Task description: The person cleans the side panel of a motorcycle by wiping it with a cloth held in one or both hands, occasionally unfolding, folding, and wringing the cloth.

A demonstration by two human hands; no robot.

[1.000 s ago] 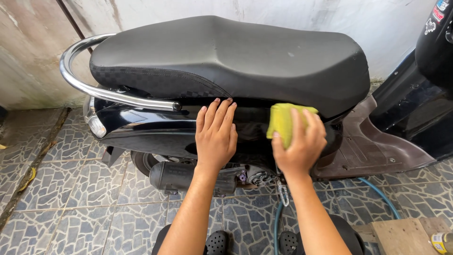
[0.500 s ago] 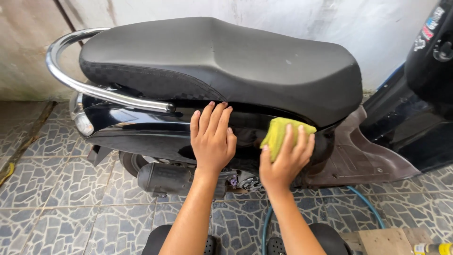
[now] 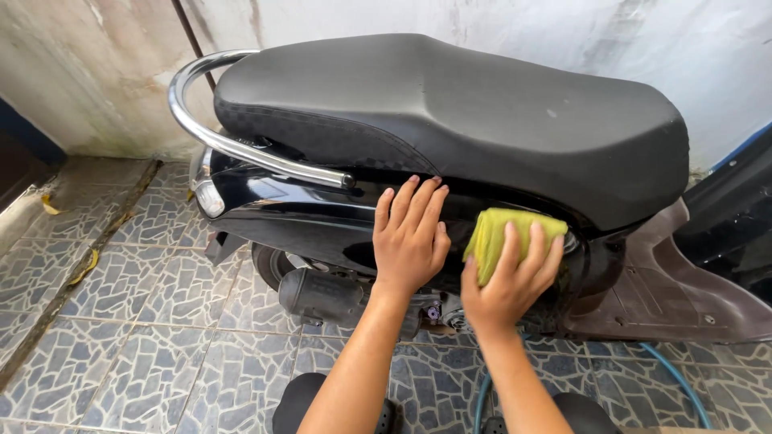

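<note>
Item, L to R, from my head cam: chrome grab rail [image 3: 241, 149] curving round the tail, tail light [image 3: 207, 197] under it, black seat [image 3: 482, 112] on top, glossy black side panel [image 3: 297, 217] below, exhaust [image 3: 322, 296] lower down over the tiled floor [image 3: 121, 321]. My left hand [image 3: 408, 237] lies flat, fingers spread, palm on the panel just under the seat edge; it holds nothing, just braces. My right hand [image 3: 507, 281] presses a folded yellow-green cloth [image 3: 503, 233] against the panel, w/ fingers draped over its front and the thumb side hidden, so it's pinned more than gripped. The cloth sits just below the seat lip, near the brown footboard trim [image 3: 667, 297]. Blue hose [image 3: 675, 378] on the floor at R. To do this wipe well, I judge: keep the cloth flat, even pressure, overlapping strokes along the panel's curve, refold to a clean face if grit shows since gloss scratches, and keep the left hand clear of the wiped area to avoid prints.
</note>
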